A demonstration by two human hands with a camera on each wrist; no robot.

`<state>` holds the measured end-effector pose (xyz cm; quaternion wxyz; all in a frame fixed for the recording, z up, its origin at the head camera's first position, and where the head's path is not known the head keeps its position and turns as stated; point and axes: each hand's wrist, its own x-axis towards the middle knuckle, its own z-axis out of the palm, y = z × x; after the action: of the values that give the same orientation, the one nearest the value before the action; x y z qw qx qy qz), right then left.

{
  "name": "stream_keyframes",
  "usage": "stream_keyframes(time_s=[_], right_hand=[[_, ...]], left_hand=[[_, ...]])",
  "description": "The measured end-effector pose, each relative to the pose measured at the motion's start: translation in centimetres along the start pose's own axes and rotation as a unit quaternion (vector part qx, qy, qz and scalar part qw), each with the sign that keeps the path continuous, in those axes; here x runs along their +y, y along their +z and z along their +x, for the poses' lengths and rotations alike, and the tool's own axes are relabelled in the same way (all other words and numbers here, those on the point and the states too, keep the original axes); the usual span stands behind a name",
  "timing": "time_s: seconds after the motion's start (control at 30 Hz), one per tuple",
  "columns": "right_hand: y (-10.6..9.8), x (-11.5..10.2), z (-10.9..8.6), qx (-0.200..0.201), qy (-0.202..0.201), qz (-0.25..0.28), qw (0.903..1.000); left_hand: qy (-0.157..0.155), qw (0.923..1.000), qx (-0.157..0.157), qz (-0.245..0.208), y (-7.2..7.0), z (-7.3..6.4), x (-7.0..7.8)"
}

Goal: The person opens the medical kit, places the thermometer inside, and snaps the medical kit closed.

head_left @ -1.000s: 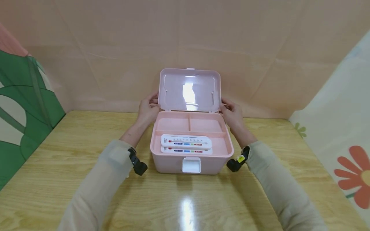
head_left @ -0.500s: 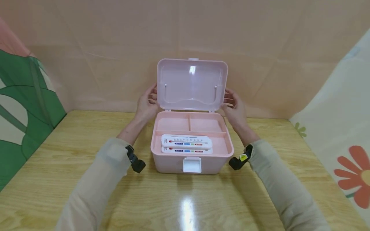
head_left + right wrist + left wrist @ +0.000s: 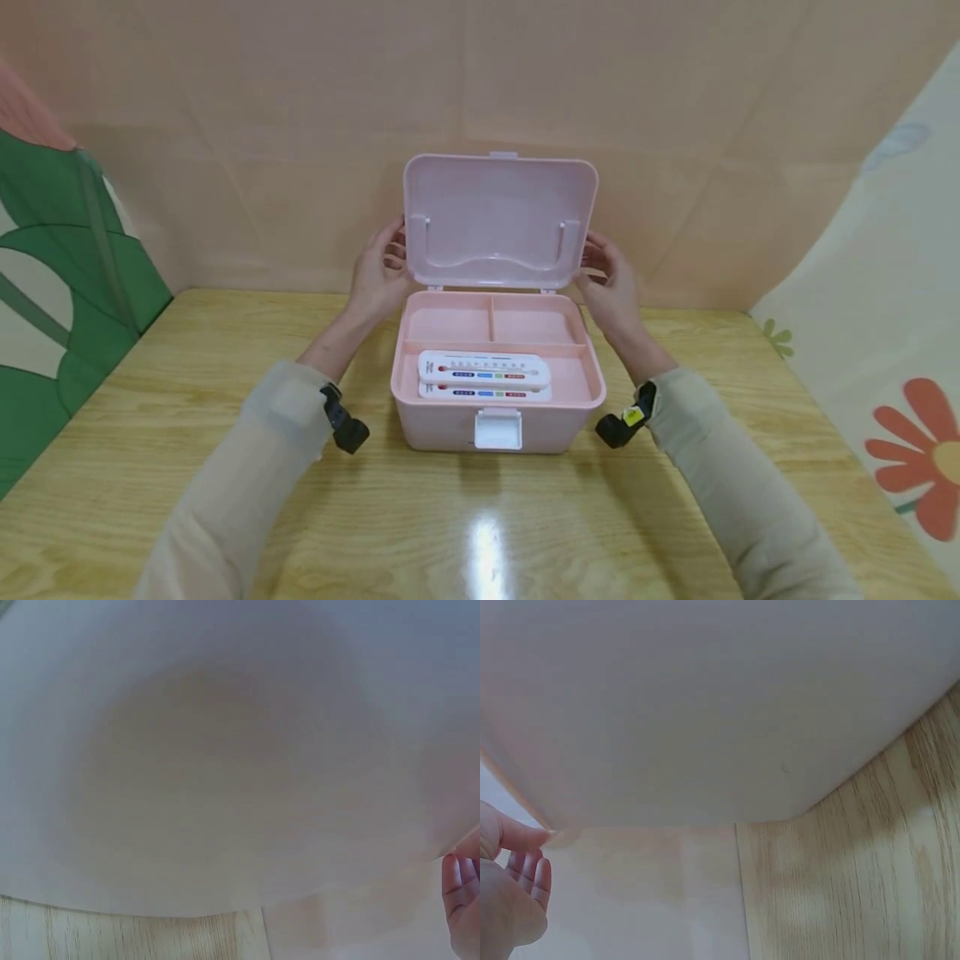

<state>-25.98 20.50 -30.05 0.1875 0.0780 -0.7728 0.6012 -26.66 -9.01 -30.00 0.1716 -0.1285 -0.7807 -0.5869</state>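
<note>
A pink plastic storage box (image 3: 431, 425) stands on the table, its hinged lid (image 3: 498, 212) raised at the back. My left hand (image 3: 378, 279) holds the lid's left edge, the thumb at its lower corner and the fingertips behind it. At the opposite edge, my right hand (image 3: 611, 287) holds the lid in much the same way. In the front compartment lie two white thermometers (image 3: 483, 368), one partly over the other. A white latch (image 3: 498, 431) hangs on the box front. Both wrist views are mostly filled by the box's side wall (image 3: 705, 735).
Two rear compartments, split by a divider (image 3: 492, 318), show bare bottoms. The wooden table (image 3: 360, 517) meets a beige cloth backdrop (image 3: 300, 167) just behind the box. Patterned cloth with a red flower (image 3: 918, 458) hangs at the right, green leaf shapes at the left.
The lid has swung up and forward from a backward lean to a more upright stance, with both hands moving along at its edges. The box and thermometers have stayed put.
</note>
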Motion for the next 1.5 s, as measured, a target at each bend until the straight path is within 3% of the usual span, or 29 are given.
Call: stream_keyframes(time_s=[0.37,0.63,0.8,0.97,1.23,1.5], right_hand=[[-0.4,-0.4,-0.7,0.002,0.006,0.028,0.9996],[-0.7,-1.1,-1.4,0.000,0.016,0.064,0.9978],[-0.9,-1.6,-1.8,0.001,0.040,0.083,0.9958],[-1.1,-2.3,-2.1,-0.004,0.059,0.115,0.9916],[-1.8,-3.3,-3.1,-0.039,0.078,0.134,0.9872],[-2.0,-4.1,-3.7,-0.063,0.087,0.142,0.9840]], left_hand=[[0.094,0.9955,-0.006,0.008,-0.5,-0.5,-0.6],[0.101,0.9942,-0.012,0.032,-0.8,-1.1,0.0],[0.082,0.9965,-0.012,0.016,-1.1,-1.8,0.7],[0.019,0.9995,-0.002,-0.025,-1.4,-2.5,2.0],[-0.074,0.9963,-0.014,-0.042,-1.5,-3.6,4.8],[-0.104,0.9939,-0.026,-0.027,-1.6,-4.0,6.9]])
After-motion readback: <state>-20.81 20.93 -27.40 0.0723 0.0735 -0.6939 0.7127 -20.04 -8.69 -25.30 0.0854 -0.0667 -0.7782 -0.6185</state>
